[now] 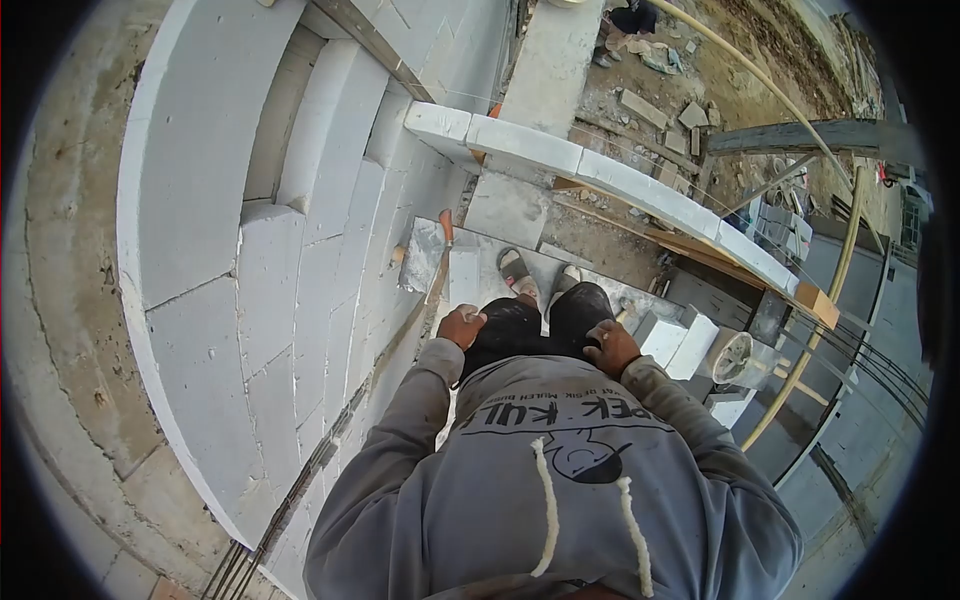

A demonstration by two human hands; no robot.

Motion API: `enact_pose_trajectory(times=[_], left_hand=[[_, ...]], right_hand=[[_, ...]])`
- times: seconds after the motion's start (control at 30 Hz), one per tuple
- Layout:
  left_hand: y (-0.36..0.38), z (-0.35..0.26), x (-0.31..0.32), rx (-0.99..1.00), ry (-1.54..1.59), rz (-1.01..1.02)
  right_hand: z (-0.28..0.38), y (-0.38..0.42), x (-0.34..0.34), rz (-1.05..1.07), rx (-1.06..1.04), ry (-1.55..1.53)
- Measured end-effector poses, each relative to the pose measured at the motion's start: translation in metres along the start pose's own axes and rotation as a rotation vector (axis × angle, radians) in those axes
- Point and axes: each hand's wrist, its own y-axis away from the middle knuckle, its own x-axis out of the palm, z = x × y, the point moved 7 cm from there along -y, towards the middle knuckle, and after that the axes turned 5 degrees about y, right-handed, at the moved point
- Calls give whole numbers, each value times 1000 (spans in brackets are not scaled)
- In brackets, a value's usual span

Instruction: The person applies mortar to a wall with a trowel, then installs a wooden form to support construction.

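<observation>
My left hand [463,326] is at the outer side of my left thigh, its fingers curled in against the black trousers [503,330]. On the other thigh, my right hand [612,348] has its fingers bent and pinched at the trouser cloth. Just ahead of my left hand, a saw [441,262] with an orange-brown handle leans beside a small white block [463,276]. Both feet, in sandals [514,268], stand on a grey board or slab.
A wall of large white blocks [195,150] rises on the left. A narrow row of white blocks [640,190] crosses ahead. To the right are loose white blocks [690,343], a dusty bucket [732,350] and bamboo poles [845,260]. Rubble [692,115] lies beyond.
</observation>
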Motion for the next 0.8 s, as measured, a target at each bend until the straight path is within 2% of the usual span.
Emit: enact_pose_trajectory(times=[0.03,0.13,0.17,0.23,0.3,0.37,0.43,0.5,0.6,0.73,0.8], left_hand=[[4,-13,3,5,-19,17],[16,-53,29,33,-91,257],[16,-53,38,38,-115,277],[20,-62,53,187,-233,292],[28,-67,62,208,-333,327],[36,-71,74,235,-432,363],[43,-71,80,227,-536,295],[45,-67,92,185,-560,325],[43,-53,99,-111,-485,270],[44,-41,107,-90,-379,254],[47,-53,115,-72,-480,279]], right_hand=[[-8,7,9,-9,19,-15],[-34,27,36,-33,93,-31],[-39,32,48,-44,102,-44],[-40,41,57,-72,123,-75],[-45,51,57,-65,245,-219],[-50,64,56,-68,278,-292],[-54,78,54,-65,313,-367],[-56,95,58,21,324,-349],[-70,114,75,-71,271,-473],[-88,136,77,-94,290,-504],[-99,151,82,-37,331,-580]])
